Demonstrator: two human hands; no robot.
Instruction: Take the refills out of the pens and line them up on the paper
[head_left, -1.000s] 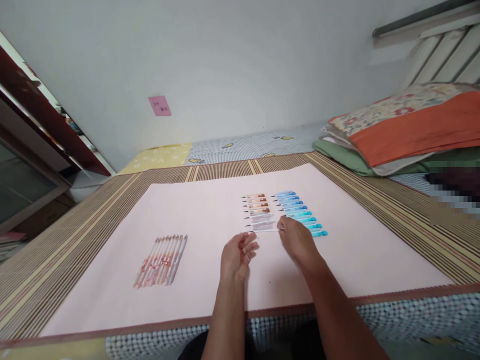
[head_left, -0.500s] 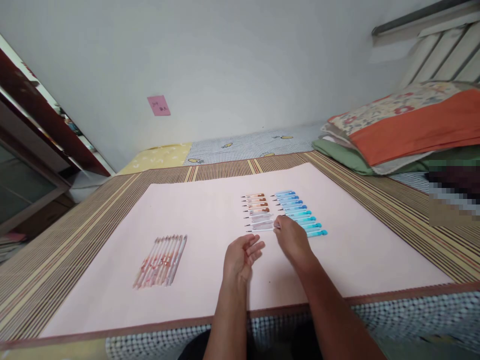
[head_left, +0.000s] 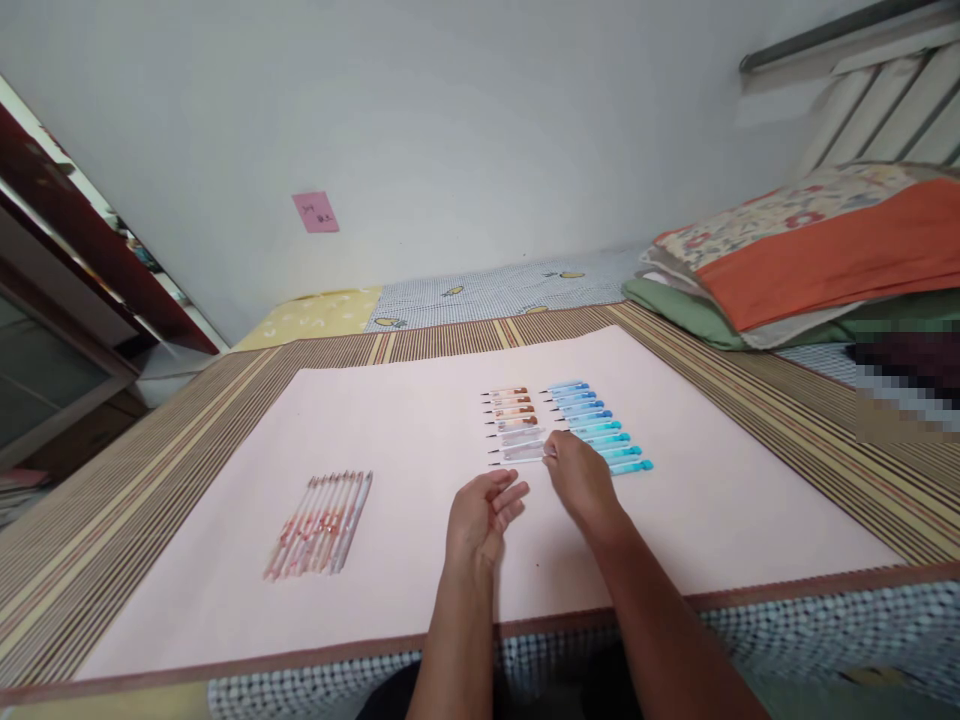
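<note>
My right hand pinches the right end of the nearest white-grey pen, which lies in a column with its dark tip pointing left. Several brown-ended pens lie beyond it in that column. To the right, partly behind my right hand, is a second column of blue pens and turquoise-ended pens. My left hand rests just short of the white-grey pen, palm turned inward, fingers loosely apart and holding nothing. A separate row of pink-and-white pens lies side by side at the left.
A pale pink sheet lies under the pens on a striped mat. Folded bedding with an orange band is stacked at the right. A pink note sticks to the wall behind.
My right hand has shifted very slightly left, still pinching the white-grey pen's end. My left hand and the other pens look the same.
</note>
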